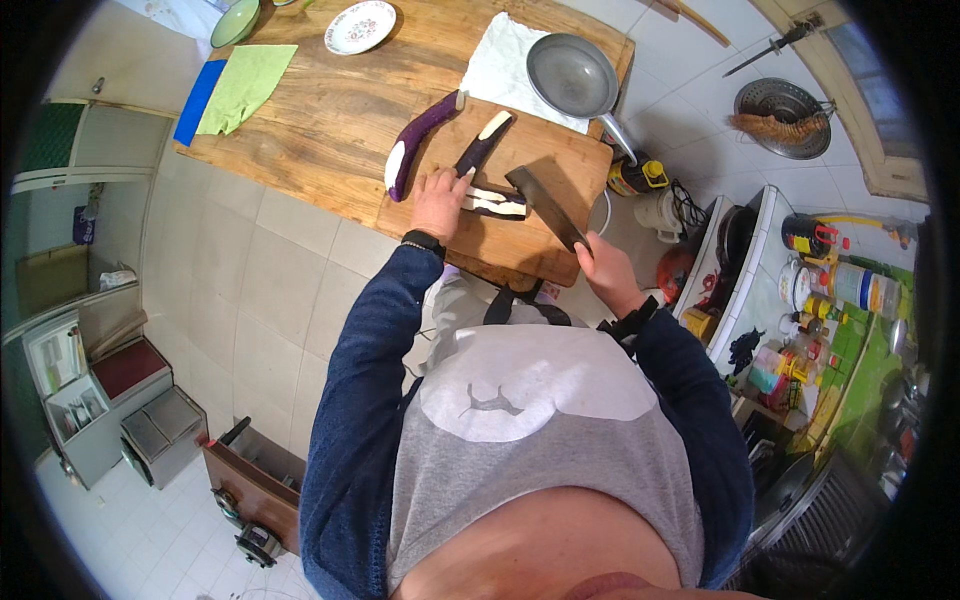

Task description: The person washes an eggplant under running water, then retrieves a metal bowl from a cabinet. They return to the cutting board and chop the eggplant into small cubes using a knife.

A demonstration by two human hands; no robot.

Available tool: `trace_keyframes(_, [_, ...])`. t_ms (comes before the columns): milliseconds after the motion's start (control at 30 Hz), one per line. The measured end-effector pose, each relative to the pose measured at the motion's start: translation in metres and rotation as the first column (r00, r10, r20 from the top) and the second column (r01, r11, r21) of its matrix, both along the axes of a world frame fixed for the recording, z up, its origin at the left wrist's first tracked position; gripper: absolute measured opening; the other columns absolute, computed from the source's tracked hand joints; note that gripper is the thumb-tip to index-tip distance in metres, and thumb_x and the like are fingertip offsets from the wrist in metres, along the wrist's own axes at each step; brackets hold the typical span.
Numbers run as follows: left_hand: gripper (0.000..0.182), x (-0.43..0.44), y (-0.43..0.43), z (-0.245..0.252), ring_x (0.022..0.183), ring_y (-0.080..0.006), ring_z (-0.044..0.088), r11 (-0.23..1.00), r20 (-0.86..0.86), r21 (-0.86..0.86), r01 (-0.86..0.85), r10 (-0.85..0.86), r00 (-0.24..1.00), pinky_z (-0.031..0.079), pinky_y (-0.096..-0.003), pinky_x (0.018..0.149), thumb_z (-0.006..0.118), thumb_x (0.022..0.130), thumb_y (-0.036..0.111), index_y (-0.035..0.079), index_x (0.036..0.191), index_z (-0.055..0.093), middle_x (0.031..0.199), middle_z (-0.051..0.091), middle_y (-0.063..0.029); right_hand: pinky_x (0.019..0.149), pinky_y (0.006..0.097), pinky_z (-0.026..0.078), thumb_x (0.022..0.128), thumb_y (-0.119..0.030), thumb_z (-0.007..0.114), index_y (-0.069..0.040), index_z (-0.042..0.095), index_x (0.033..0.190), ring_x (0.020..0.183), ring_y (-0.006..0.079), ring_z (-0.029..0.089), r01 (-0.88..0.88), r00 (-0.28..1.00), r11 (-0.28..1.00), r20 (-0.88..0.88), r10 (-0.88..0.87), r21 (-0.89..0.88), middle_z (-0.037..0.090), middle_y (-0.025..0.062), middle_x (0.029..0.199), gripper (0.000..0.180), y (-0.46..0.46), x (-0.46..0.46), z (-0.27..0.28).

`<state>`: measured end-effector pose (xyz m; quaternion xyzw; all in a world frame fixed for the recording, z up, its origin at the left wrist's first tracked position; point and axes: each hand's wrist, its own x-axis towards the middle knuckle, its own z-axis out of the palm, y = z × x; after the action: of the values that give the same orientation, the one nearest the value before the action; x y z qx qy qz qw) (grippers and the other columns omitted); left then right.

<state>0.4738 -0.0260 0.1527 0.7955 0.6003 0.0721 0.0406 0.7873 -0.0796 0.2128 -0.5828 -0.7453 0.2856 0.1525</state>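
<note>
My left hand (439, 196) presses on the left end of a partly peeled eggplant piece (495, 202) that lies on a wooden cutting board (480, 244). Its fingertips are close to a second dark piece (484, 144) with a pale upper end. A long purple eggplant (424, 139) with a pale patch lies to the left, partly over the board's edge. In my right hand (609, 271) is the handle of a cleaver (551, 210), whose dark blade slants over the board, its far end just beside the right end of the held-down piece.
The wooden table (322, 112) also bears a flowered plate (361, 28), a green cloth (246, 86), and a grey frying pan (572, 75) on a white cloth (499, 64). Bottles and an electric kettle (660, 214) stand beyond the board's right side.
</note>
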Motion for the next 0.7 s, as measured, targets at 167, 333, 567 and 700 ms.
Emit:
trace_keyframes(167, [0.058,0.017,-0.03,0.007,0.102,-0.0377,0.054,0.975,0.115,-0.217,-0.044,0.071,0.991,0.048,-0.0452,0.085,0.078,0.073,0.028,0.008,0.123,0.056,0.11,0.055,-0.0179,0.061,0.0528,0.042,0.094,-0.026,0.055,-0.006,0.049,0.087,0.074,0.0452,0.056,0.029,0.999,0.999,-0.021,-0.03,-0.023,0.059,0.022,0.076,0.022,-0.001,0.004,0.006])
trace_keyframes(333, [0.052,0.052,-0.056,0.0,0.092,-0.0365,0.058,0.963,0.28,-0.225,-0.151,0.212,0.936,0.049,-0.0436,0.079,0.079,0.072,0.036,0.004,0.109,0.061,0.099,0.058,-0.0178,0.061,0.0519,0.043,0.094,-0.025,0.054,-0.006,0.049,0.087,0.074,0.0436,0.057,-0.053,0.998,0.997,0.029,0.055,-0.047,0.057,0.0209,0.074,0.021,-0.007,0.005,0.016])
trace_keyframes(567, [0.049,0.058,-0.059,-0.003,0.09,-0.035,0.059,0.956,0.312,-0.223,-0.192,0.256,0.915,0.049,-0.0434,0.077,0.08,0.07,0.039,0.002,0.1,0.065,0.092,0.061,-0.0161,0.061,0.0488,0.047,0.095,-0.023,0.051,-0.007,0.048,0.09,0.074,0.0388,0.06,-0.221,0.956,0.975,0.195,0.221,-0.019,0.059,0.0166,0.079,0.017,-0.008,0.001,0.027])
trace_keyframes(700, [0.048,0.062,-0.06,-0.003,0.091,-0.0343,0.06,0.954,0.324,-0.216,-0.208,0.271,0.906,0.049,-0.0432,0.078,0.08,0.069,0.037,0.002,0.1,0.065,0.093,0.062,-0.0163,0.061,0.0496,0.048,0.095,-0.024,0.049,-0.007,0.048,0.09,0.072,0.039,0.06,-0.248,0.942,0.968,0.228,0.247,-0.022,0.059,0.0169,0.078,0.018,-0.001,-0.004,0.026])
